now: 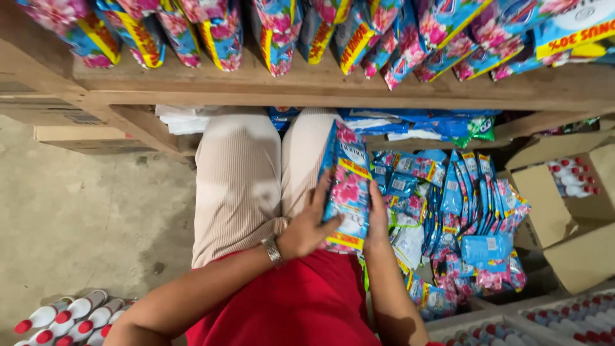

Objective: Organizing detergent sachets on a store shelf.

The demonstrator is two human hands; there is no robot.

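Centrally: stack of blue floral sachet packs (346, 186), upright over the lap, gripped between left hand (307, 225) and right hand (377, 214); more sachets heaped in box (448, 218) just right; wooden shelf (320, 86) above, packets overhanging; red-capped white bottles (70, 318) lower left

Held pack (346, 186): flat blue pouch, pink flowers, yellow band, between left hand (306, 225) and right hand (377, 218) | upper shelf row (333, 32): matching floral pouches overhanging | open carton (448, 218): loose blue-pink sachets | bottom left (70, 320): white bottles, red caps.
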